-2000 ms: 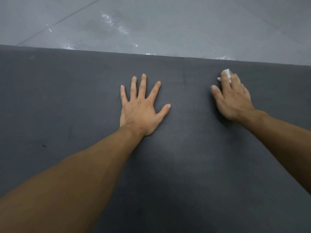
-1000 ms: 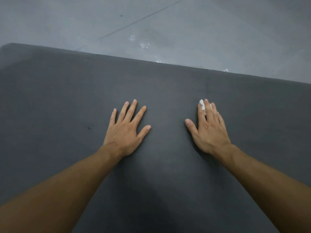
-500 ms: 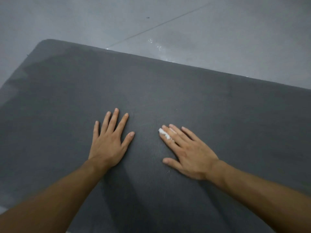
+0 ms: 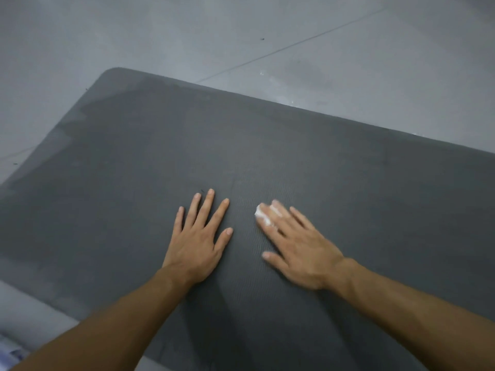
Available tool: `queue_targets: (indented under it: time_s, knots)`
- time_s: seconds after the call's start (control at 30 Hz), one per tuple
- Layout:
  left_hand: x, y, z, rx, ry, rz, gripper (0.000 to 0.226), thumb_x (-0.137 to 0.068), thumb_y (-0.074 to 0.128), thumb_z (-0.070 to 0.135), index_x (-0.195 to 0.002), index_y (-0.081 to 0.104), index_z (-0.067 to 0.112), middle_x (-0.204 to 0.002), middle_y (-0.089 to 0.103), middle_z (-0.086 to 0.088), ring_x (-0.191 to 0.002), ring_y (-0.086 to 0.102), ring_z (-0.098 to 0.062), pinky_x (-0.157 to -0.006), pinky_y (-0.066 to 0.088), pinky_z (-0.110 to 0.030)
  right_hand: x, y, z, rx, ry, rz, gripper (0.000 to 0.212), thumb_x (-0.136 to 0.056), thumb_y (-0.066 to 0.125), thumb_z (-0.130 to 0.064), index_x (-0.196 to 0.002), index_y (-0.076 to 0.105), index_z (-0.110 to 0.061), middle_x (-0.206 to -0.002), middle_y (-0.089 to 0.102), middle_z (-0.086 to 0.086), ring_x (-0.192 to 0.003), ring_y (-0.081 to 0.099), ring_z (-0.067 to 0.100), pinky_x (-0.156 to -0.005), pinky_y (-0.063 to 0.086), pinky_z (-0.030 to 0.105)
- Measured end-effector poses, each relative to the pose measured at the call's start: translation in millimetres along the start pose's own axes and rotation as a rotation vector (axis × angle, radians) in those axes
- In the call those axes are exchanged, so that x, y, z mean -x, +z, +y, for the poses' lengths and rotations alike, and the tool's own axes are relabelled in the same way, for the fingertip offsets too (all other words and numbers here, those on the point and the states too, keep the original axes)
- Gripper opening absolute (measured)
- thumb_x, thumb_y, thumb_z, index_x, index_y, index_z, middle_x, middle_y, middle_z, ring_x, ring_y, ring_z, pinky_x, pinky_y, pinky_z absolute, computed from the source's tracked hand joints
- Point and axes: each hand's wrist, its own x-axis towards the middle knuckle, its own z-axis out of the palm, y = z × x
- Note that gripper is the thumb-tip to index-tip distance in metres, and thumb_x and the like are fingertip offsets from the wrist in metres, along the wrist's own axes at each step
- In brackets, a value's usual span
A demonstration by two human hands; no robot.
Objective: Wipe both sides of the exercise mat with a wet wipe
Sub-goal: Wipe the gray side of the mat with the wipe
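Note:
A dark grey exercise mat [image 4: 334, 167] lies flat on the floor and fills most of the view, its rounded far-left corner showing. My left hand [image 4: 199, 242] rests flat on the mat, fingers spread and straight. Just to its right, my right hand [image 4: 297, 245] presses a small white wet wipe [image 4: 261, 217] against the mat with straight fingers pointing up and left. Only a bit of the wipe shows between and under the fingers. The right hand is slightly blurred.
Grey tiled floor [image 4: 241, 36] surrounds the mat, with small wet glints [image 4: 278, 84] beyond its far edge. A strip of floor shows at the lower left, where a pale object [image 4: 10, 352] sits at the frame edge.
My right hand has swept the wipe leftward across the mat, from far right to beside my left hand. The view has shifted left, bringing the mat's rounded corner into sight.

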Motion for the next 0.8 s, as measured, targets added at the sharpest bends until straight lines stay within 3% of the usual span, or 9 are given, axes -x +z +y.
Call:
queue_targets:
  time_s: [0.1, 0.2, 0.27, 0.33, 0.4, 0.47, 0.63, 0.8]
  knots:
    - [19, -1, -12, -0.032, 0.041, -0.013, 0.068, -0.099, 0.003, 0.068, -0.162, -0.007, 0.044, -0.17, -0.021, 0.013, -0.155, -0.025, -0.01, -0.128, -0.006, -0.044, 19, 14, -23, 0.098, -0.228, -0.042, 0.075, -0.108, 0.024, -0.062, -0.167, 0.014, -0.018, -0.175, 0.0, 0.001, -0.161, -0.009, 0.022, -0.127, -0.004, 0.044]
    - [37, 1, -21, -0.033, 0.027, -0.019, 0.068, -0.1, 0.003, 0.069, -0.163, -0.005, 0.043, -0.171, -0.018, 0.013, -0.156, -0.021, -0.01, -0.129, -0.004, -0.044, 23, 16, -21, 0.108, -0.283, -0.049, 0.076, -0.107, 0.021, -0.067, -0.167, 0.014, -0.02, -0.175, 0.002, -0.001, -0.161, -0.008, 0.019, -0.127, -0.005, 0.043]
    - [43, 1, -20, -0.022, -0.002, -0.022, 0.068, -0.1, 0.001, 0.068, -0.162, -0.006, 0.044, -0.17, -0.02, 0.014, -0.156, -0.023, -0.01, -0.128, -0.005, -0.045, 14, 10, -5, 0.095, -0.165, -0.004, 0.078, -0.105, 0.017, -0.069, -0.168, 0.006, -0.024, -0.175, 0.004, -0.002, -0.161, -0.003, 0.018, -0.128, 0.001, 0.044]
    - [44, 2, -14, -0.004, -0.025, -0.03, 0.066, -0.099, 0.0, 0.066, -0.161, -0.01, 0.045, -0.169, -0.024, 0.014, -0.154, -0.026, -0.009, -0.128, -0.008, -0.045, 5, 1, 25, 0.053, 0.087, 0.067, 0.083, -0.1, 0.006, -0.074, -0.167, 0.002, -0.027, -0.175, 0.004, -0.003, -0.161, -0.002, 0.017, -0.129, 0.005, 0.043]
    - [47, 1, -7, 0.021, -0.052, -0.014, 0.064, -0.1, 0.001, 0.064, -0.161, -0.009, 0.045, -0.169, -0.023, 0.016, -0.154, -0.026, -0.009, -0.128, -0.008, -0.045, 4, -7, 55, -0.012, 0.334, 0.104, 0.088, -0.094, -0.001, -0.077, -0.167, -0.001, -0.027, -0.175, -0.001, -0.004, -0.161, -0.005, 0.015, -0.129, 0.002, 0.039]
    - [50, 3, -1, 0.037, -0.082, -0.011, 0.064, -0.1, 0.001, 0.065, -0.16, -0.009, 0.047, -0.168, -0.024, 0.018, -0.154, -0.027, -0.008, -0.128, -0.008, -0.045, 7, -12, 73, -0.041, 0.427, 0.091, 0.09, -0.093, -0.003, -0.075, -0.167, -0.004, -0.025, -0.175, -0.008, -0.004, -0.16, -0.009, 0.015, -0.128, -0.001, 0.036]
    - [55, 12, 17, 0.064, -0.132, 0.02, 0.062, -0.101, 0.002, 0.063, -0.16, -0.008, 0.048, -0.169, -0.022, 0.017, -0.155, -0.024, -0.011, -0.129, -0.004, -0.048, 21, -7, 48, -0.058, 0.365, 0.05, 0.09, -0.096, 0.0, -0.074, -0.166, -0.009, -0.019, -0.174, -0.014, 0.0, -0.159, -0.017, 0.019, -0.131, 0.0, 0.04]
    - [53, 12, 23, 0.064, -0.167, 0.026, 0.064, -0.1, 0.004, 0.063, -0.162, -0.002, 0.046, -0.171, -0.016, 0.015, -0.157, -0.019, -0.014, -0.129, -0.004, -0.049, 68, 22, -9, -0.01, 0.128, 0.061, 0.081, -0.106, 0.021, -0.067, -0.167, 0.006, -0.015, -0.175, -0.005, 0.002, -0.161, -0.01, 0.021, -0.127, 0.007, 0.044]
